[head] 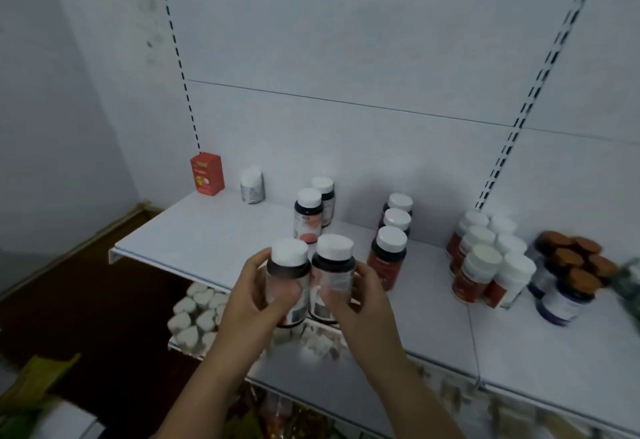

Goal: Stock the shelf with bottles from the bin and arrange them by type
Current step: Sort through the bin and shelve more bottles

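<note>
Left bottle [290, 253] gripped by L hand [254, 300], right bottle [334, 249] by R hand [362, 307], both upright (caps up) over shelf [207, 230] front; matching pair [309, 216] stands straight ahead, just beyond.

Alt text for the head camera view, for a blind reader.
The left hand and right hand hold two dark, white-capped bottles side by side at the front of a white shelf. Similar bottles stand behind, a red-labelled cluster and orange-capped bottles to the right, a red box far left.
</note>
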